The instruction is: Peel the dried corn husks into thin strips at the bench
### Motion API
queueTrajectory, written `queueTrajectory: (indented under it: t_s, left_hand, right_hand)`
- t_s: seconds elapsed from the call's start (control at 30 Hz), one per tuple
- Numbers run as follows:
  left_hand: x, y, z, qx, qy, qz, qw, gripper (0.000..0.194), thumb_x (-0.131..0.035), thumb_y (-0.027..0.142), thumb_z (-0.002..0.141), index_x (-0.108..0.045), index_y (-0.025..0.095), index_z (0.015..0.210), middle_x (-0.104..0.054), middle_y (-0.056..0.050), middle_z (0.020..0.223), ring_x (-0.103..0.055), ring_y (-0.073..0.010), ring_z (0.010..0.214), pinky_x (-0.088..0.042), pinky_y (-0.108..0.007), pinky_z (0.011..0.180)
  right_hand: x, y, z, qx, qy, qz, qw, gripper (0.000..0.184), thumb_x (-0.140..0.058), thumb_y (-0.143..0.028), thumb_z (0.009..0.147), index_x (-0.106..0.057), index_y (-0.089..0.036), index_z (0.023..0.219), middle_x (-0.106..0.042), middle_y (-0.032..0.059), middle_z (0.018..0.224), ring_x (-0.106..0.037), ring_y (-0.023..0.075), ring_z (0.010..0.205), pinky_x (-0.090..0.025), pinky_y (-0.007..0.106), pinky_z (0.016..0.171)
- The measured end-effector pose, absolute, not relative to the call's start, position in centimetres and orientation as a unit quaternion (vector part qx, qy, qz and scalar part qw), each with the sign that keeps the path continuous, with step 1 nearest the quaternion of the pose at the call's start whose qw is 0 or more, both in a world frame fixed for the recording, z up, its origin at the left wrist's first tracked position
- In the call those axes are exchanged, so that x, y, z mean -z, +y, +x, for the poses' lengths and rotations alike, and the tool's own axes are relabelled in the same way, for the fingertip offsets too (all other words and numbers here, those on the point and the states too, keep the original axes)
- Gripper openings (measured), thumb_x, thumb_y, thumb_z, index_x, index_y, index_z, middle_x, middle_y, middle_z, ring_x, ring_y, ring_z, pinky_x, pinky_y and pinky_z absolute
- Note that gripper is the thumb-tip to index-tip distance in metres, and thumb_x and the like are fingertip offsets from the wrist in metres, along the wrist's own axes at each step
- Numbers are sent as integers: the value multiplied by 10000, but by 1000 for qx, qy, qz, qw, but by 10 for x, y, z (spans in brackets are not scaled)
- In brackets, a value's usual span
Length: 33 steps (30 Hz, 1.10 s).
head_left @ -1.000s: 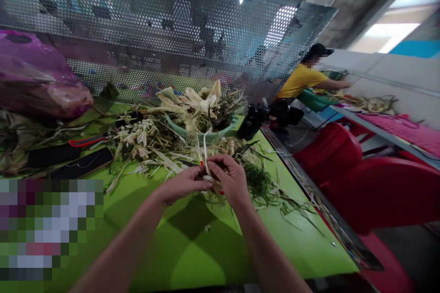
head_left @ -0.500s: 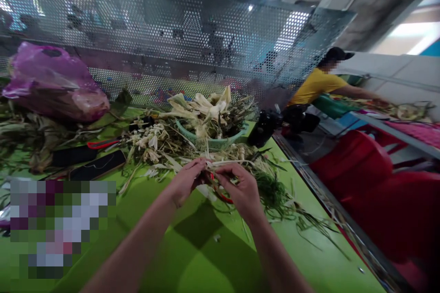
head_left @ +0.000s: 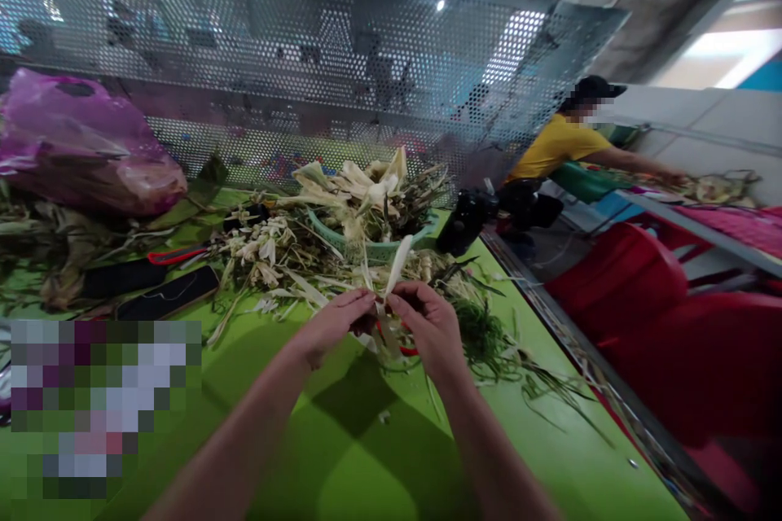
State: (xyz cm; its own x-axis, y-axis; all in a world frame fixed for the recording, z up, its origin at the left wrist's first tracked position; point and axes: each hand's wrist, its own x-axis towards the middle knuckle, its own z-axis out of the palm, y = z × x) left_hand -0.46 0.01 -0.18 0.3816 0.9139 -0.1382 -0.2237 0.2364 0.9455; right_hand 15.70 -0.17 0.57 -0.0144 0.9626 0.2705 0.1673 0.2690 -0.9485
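Observation:
My left hand and my right hand meet above the green table, fingertips pinched close together. Between them is a pale dried husk strip, its top end standing up and another length hanging below the fingers. Something with a red curved edge shows just under my right fingers; its kind is hidden. Behind the hands stands a light green basket heaped with dry husks. A tangle of green fibres lies to the right of my right hand.
Loose husk scraps, red-handled pliers or cutters and a dark phone lie left. A purple plastic bag stands at far left, a black bottle-like object beside the basket. Red chairs and a person in yellow are rightward.
The husk strip, which lay sideways across my fingers, now stands upright between them with a length hanging down. My hands stay close together; the view has shifted slightly.

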Motion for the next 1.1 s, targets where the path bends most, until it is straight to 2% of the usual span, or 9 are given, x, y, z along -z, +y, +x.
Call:
queueTrajectory:
  t_s: [0.17,0.37,0.5,0.63,0.73,0.8,0.9,0.97,1.1]
  left_hand:
    - [-2,-4,-1,-351,328,530,698,314,-578,438,815,-617,159,953,-518,7,747,-415,-90,633,-331,-221,600]
    - [-6,-4,2,-323,287,559,708,336,-632,424,779,-624,143,965,-591,-41,894,-496,-135,816,-382,-245,755]
    - [-4,-4,2,-343,315,533,706,359,-608,461,788,-625,142,953,-564,-20,791,-452,-101,683,-365,-227,660]
    - [0,-4,1,-344,324,540,697,357,-602,475,786,-636,150,930,-538,-4,763,-404,-91,640,-314,-220,598]
    - [2,-3,1,-339,324,548,693,348,-589,471,796,-648,152,922,-529,-1,738,-391,-91,625,-303,-220,584]
    - [1,-3,1,-343,321,553,688,339,-580,463,805,-660,159,933,-548,-10,749,-419,-99,642,-327,-221,604]
    - [1,-2,2,-343,307,551,697,338,-591,441,801,-660,181,1006,-610,-42,879,-505,-136,766,-391,-245,714]
    - [3,-3,3,-333,303,554,700,322,-604,429,793,-664,180,986,-629,-55,922,-533,-156,828,-411,-263,773]
    - [11,-6,9,-299,314,579,691,267,-613,414,785,-675,172,880,-641,-59,865,-551,-166,824,-423,-272,786]
  right_hand:
    - [-5,-4,157,-352,-618,-476,517,134,-644,-331,784,-646,-199,803,-593,8,707,-516,147,641,-419,263,597]
    - [-11,-6,154,-304,-667,-461,501,120,-623,-306,814,-668,-196,795,-615,23,785,-553,163,750,-431,280,708]
    - [-11,-4,158,-367,-648,-460,483,196,-568,-366,852,-672,-200,841,-624,34,826,-563,168,781,-438,281,713]
    - [-10,-3,161,-463,-603,-445,474,193,-654,-380,775,-647,-191,814,-609,5,692,-544,144,647,-431,257,608]
    - [-9,-2,162,-486,-576,-458,471,234,-672,-401,749,-643,-183,829,-610,1,669,-542,138,613,-428,251,575]
    - [-8,-1,162,-480,-574,-468,471,246,-685,-405,733,-651,-179,823,-613,4,692,-541,137,614,-431,251,572]
    - [-8,0,162,-480,-574,-454,483,219,-670,-392,752,-666,-177,791,-600,4,680,-542,138,617,-440,257,583]
    - [-9,-1,161,-465,-586,-444,494,215,-631,-390,790,-690,-184,785,-611,14,708,-559,152,662,-453,274,627]
    - [-12,-3,158,-395,-638,-443,490,231,-564,-379,850,-740,-230,857,-663,35,869,-587,201,872,-442,339,826]
